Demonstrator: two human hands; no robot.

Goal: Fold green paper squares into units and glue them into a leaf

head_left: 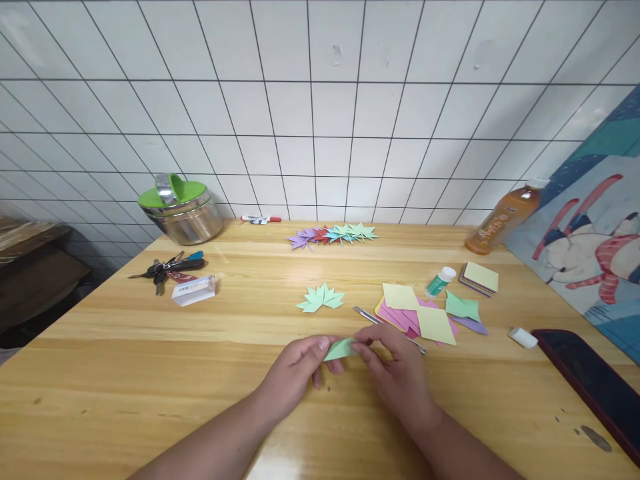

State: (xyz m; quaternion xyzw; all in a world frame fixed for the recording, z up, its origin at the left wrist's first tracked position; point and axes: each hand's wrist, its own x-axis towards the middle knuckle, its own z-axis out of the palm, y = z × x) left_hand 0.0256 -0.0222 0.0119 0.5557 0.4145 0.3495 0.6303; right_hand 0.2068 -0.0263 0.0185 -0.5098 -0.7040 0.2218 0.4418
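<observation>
A small folded piece of light green paper (340,349) is held up between both hands, just above the table. My left hand (299,363) pinches its left end, thumb on top and fingers underneath. At the right end, the thumb and fingertips of my right hand (395,367) close on the paper. Beyond the hands lies a light green folded-paper leaf shape (321,298) with several points. Partly behind my right hand, a slim metal-looking tool (367,315) rests beside pink and yellow paper squares (437,325).
Several coloured paper leaves (333,235) lie near the tiled wall. A glue stick (441,282), a sticky-note stack (479,279), a drink bottle (505,217) and a phone (593,387) are rightward. Leftward are a green-lidded metal pot (183,210), keys (170,268) and a small box (194,290).
</observation>
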